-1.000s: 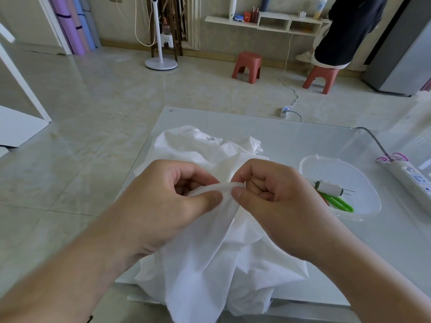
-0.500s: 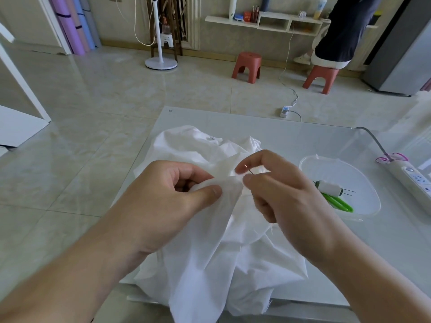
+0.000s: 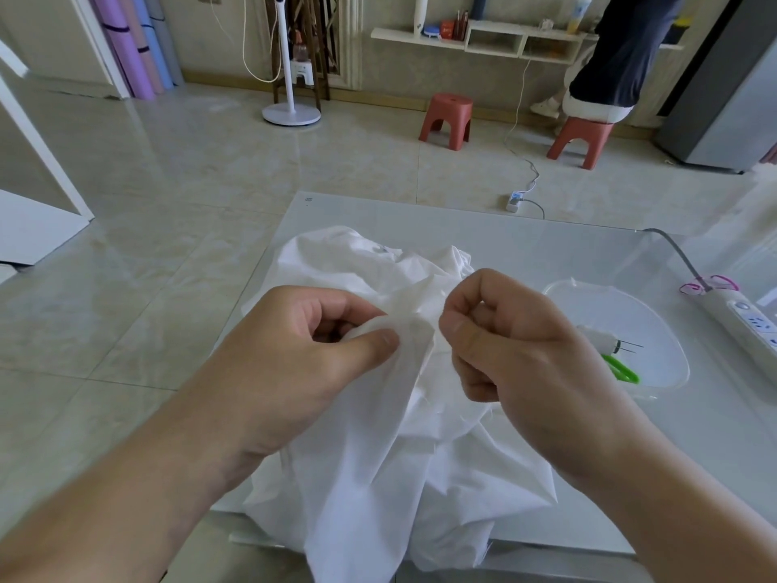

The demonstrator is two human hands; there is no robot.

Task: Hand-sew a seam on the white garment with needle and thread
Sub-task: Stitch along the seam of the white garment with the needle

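A crumpled white garment (image 3: pixel 378 477) lies on the glass table (image 3: pixel 525 246) and hangs over its near edge. My left hand (image 3: pixel 294 363) pinches a raised fold of the cloth between thumb and curled fingers. Just to the right of that fold, my right hand (image 3: pixel 525 363) has its thumb and forefinger pressed together at the cloth. The needle itself is too thin to make out between those fingertips, and no thread shows.
A clear plastic container (image 3: pixel 656 330) to the right holds a white thread spool (image 3: pixel 601 340) with needles and green scissors (image 3: pixel 622 370). A power strip (image 3: pixel 744 326) lies at the table's right edge. Beyond it are a red stool (image 3: pixel 447 119) and a seated person (image 3: pixel 622 48).
My right hand lifted off the fold with the needle showing between its fingers, then curled back in close to the cloth. My left hand kept its pinch on the fold.
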